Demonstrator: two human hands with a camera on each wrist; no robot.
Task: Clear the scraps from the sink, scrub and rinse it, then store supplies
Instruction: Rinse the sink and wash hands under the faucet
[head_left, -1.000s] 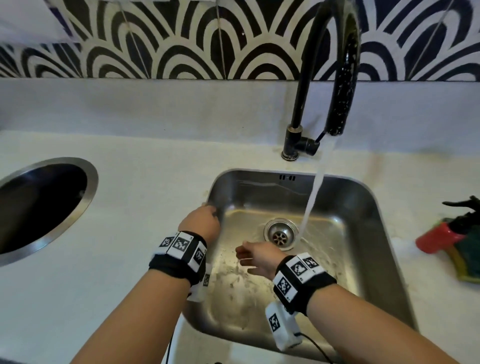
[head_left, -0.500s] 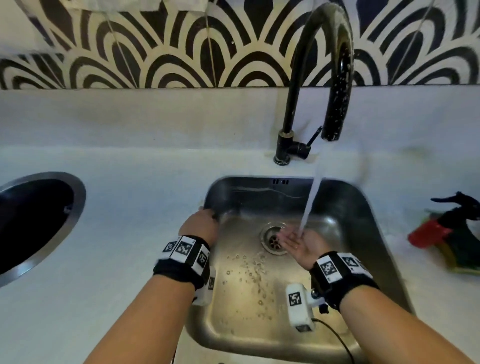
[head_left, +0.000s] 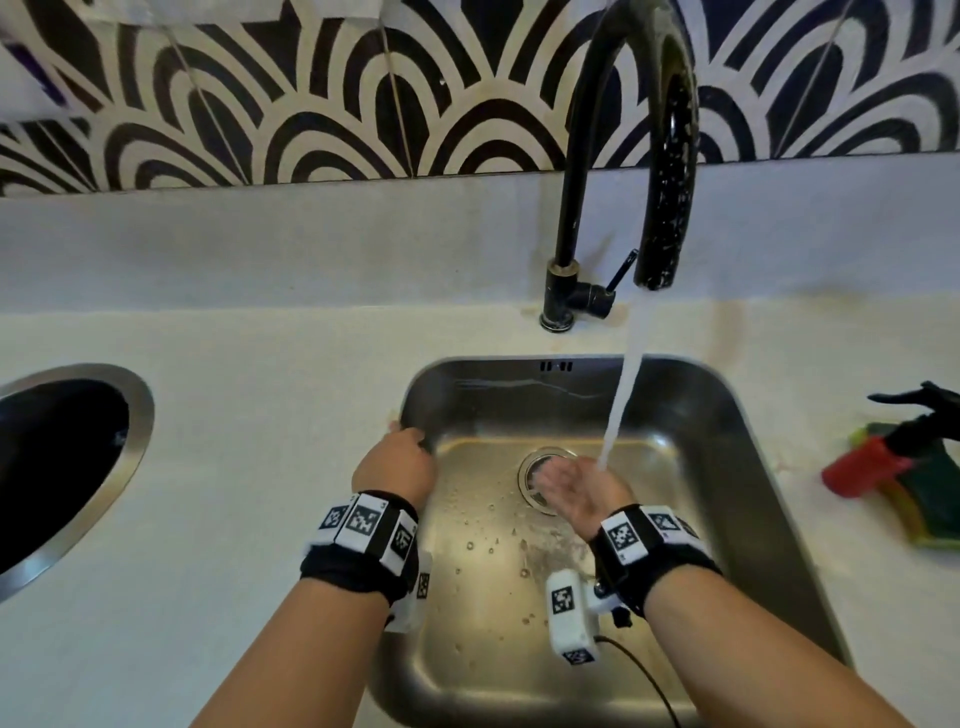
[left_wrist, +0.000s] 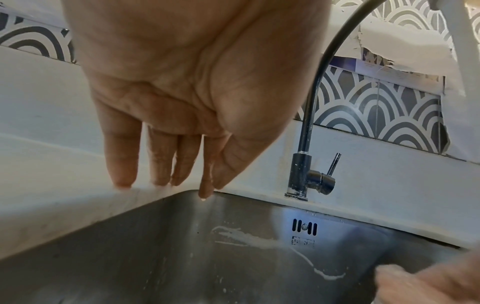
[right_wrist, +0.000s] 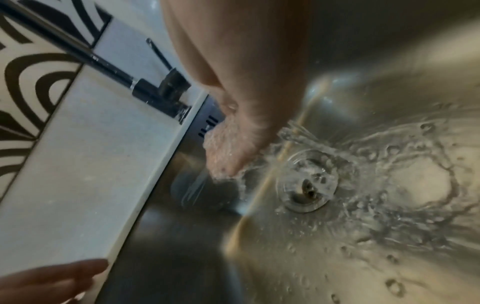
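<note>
The steel sink (head_left: 727, 447) is wet, and water (head_left: 621, 395) runs from the black tap (head_left: 665, 156) into it. My right hand (head_left: 574, 488) is cupped palm up under the stream, just over the drain (head_left: 530, 467), holding nothing but water. In the right wrist view the water spills off my fingers (right_wrist: 233, 148) toward the drain (right_wrist: 307, 185). My left hand (head_left: 400, 460) rests on the sink's left rim near the back corner, with straight fingers (left_wrist: 122, 156) on the white counter edge. A thin soap streak (left_wrist: 259, 240) marks the sink's back wall.
A round steel-rimmed opening (head_left: 140, 441) is set in the white counter (head_left: 270, 415) at the left. At the right edge a red spray bottle (head_left: 872, 462) with a black trigger lies on a green and yellow sponge (head_left: 924, 514). Patterned tiles (head_left: 311, 104) back the counter.
My right hand has moved from the sink's middle to under the running water and turned palm up. My left hand has stayed on the sink's left rim.
</note>
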